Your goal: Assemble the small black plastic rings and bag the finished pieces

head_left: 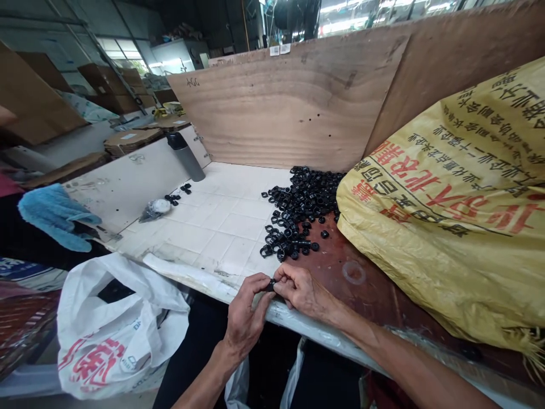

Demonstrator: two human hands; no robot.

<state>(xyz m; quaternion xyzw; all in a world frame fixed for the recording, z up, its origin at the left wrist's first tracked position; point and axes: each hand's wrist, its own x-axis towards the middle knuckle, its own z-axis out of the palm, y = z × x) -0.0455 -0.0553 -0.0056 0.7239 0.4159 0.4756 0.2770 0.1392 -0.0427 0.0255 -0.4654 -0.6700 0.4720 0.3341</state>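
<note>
Currently left hand (247, 316) and right hand (304, 291) both fingertip-pinch one small black plastic piece (271, 285), near loose black ring-shaped parts (310, 194).

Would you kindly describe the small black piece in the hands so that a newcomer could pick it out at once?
Start from the big yellow printed sack on the right, then the heap of small black ring-like pieces at its left. Nearer the viewer, the bare left hand and right hand meet. The small black piece is the only one pinched between fingertips.
</note>
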